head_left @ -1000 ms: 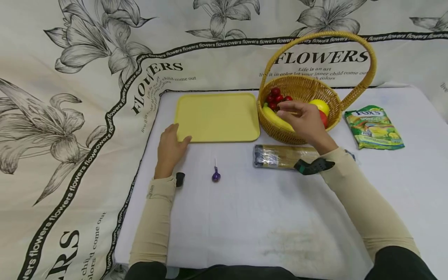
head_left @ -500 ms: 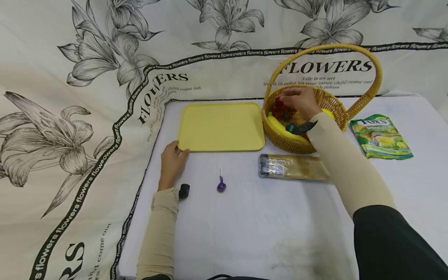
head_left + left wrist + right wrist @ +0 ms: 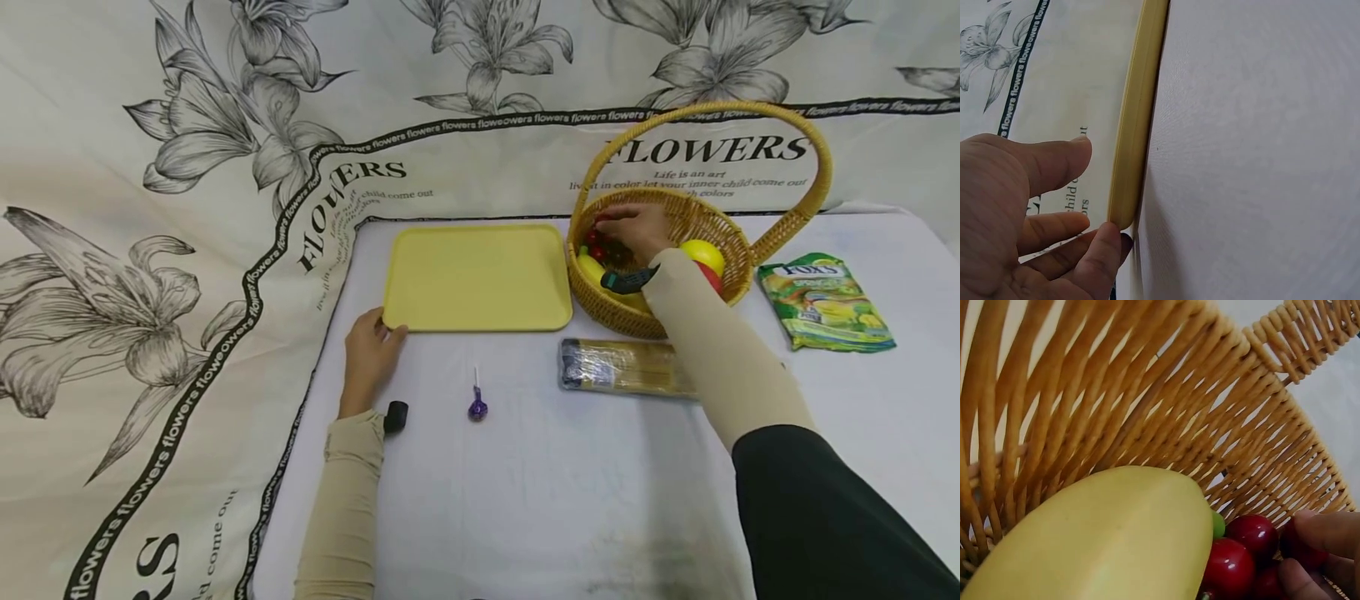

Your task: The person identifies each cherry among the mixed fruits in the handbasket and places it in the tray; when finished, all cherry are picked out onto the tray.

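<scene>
My left hand (image 3: pixel 371 354) is at the near left corner of a yellow tray (image 3: pixel 477 279). In the left wrist view its fingertips (image 3: pixel 1108 240) touch the tray's corner, while the thumb stands apart from it. Reaching into a wicker basket (image 3: pixel 618 312), my right hand (image 3: pixel 637 229) is at the back left among shiny red cherries (image 3: pixel 1229 569). Its thumb and fingers pinch one dark red cherry (image 3: pixel 1300 547), partly hidden by them. A yellow banana (image 3: pixel 1104 544) lies beside the cherries. The basket also holds a yellow fruit (image 3: pixel 702 257) and a red fruit (image 3: pixel 711 277).
A purple-wrapped lollipop (image 3: pixel 477 408) lies in front of the tray. A long plastic-wrapped brown pack (image 3: pixel 626 367) is before the basket, partly under my right forearm. A green candy bag (image 3: pixel 828 304) lies to the right. The basket's tall handle (image 3: pixel 821 167) arches overhead.
My right hand has moved from above the basket's front down to the cherries at its back left, and now pinches one. My left hand stays at the tray corner. The head view has shifted.
</scene>
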Demonstrator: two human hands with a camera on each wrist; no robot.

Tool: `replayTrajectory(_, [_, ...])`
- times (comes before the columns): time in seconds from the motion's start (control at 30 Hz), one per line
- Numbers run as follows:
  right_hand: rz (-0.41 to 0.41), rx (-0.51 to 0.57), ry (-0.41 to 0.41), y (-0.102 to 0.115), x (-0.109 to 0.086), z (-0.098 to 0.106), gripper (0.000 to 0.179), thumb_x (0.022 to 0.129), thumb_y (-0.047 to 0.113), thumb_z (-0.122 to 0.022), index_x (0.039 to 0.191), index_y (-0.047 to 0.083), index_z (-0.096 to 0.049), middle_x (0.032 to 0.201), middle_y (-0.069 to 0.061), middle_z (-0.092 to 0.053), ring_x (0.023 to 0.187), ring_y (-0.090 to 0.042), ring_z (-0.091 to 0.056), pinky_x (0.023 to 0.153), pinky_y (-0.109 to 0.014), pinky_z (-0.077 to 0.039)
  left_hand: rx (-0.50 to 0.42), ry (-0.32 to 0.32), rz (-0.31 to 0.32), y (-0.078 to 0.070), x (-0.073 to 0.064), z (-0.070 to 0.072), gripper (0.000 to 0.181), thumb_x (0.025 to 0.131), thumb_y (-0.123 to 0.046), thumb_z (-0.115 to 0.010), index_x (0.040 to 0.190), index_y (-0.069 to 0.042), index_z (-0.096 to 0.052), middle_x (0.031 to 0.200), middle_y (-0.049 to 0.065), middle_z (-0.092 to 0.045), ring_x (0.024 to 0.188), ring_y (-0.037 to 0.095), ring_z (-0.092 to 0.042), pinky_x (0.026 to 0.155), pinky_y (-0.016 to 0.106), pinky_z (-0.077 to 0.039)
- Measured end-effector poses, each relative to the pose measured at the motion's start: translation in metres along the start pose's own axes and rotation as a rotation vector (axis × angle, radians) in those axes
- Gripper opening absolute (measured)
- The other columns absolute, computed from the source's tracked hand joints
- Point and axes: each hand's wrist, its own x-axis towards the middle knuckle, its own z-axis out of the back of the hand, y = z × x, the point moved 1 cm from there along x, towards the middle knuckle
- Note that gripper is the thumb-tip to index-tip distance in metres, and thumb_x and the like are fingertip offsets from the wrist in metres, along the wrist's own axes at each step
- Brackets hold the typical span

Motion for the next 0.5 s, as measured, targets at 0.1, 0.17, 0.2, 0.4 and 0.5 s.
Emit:
replayTrajectory(0.1, [0.035,0.007,-0.015,-0.002,-0.002,0.004,0.041,0.090,0.019,-0.074,0.128,0.006,-0.066,0.094,0.011,-0.070,0.093,-0.008,-0.067,0.093,-0.028,-0.056,0.005,0.007,-0.006,0.000,0.000,-0.002,0.057,0.096,-0.021,-0.066,0.143,0.003,-0.046,0.145,0.023,-0.048,0.131,0.032,-0.053,0.109,0.036,-0.050])
replayTrajectory(0.17, [0.072,-0.003,-0.017,-0.002,-0.005,0.009,0.041,0.091,0.020,-0.073,0.128,0.005,-0.066,0.090,0.012,-0.070,0.095,-0.010,-0.068,0.095,-0.030,-0.056,0.011,0.003,-0.015,0.000,-0.001,-0.002,0.057,0.095,-0.021,-0.067,0.143,0.004,-0.046,0.144,0.024,-0.049,0.129,0.033,-0.054,0.108,0.037,-0.050])
replayTrajectory(0.2, [0.091,-0.020,-0.014,-0.001,-0.007,0.011,0.041,0.091,0.022,-0.073,0.128,0.005,-0.066,0.089,0.014,-0.069,0.095,-0.010,-0.067,0.094,-0.031,-0.056,0.017,0.001,-0.019,0.000,0.000,-0.002,0.057,0.095,-0.021,-0.067,0.143,0.004,-0.046,0.143,0.024,-0.049,0.129,0.033,-0.054,0.108,0.037,-0.050])
replayTrajectory(0.4, [0.148,-0.051,0.030,0.011,-0.030,0.024,0.046,0.090,0.031,-0.074,0.130,0.009,-0.065,0.097,0.015,-0.069,0.093,-0.004,-0.062,0.098,-0.040,-0.048,0.019,-0.008,-0.020,0.001,0.001,-0.001,0.057,0.095,-0.022,-0.067,0.142,0.004,-0.048,0.143,0.023,-0.050,0.130,0.031,-0.054,0.109,0.036,-0.050])
replayTrajectory(0.5, [0.180,-0.056,0.054,0.015,-0.044,0.029,0.049,0.089,0.032,-0.075,0.131,0.011,-0.065,0.106,0.014,-0.068,0.097,-0.004,-0.060,0.105,-0.042,-0.045,0.016,-0.004,-0.015,0.001,0.001,0.000,0.058,0.095,-0.023,-0.067,0.143,0.003,-0.047,0.144,0.023,-0.049,0.130,0.032,-0.053,0.109,0.036,-0.050])
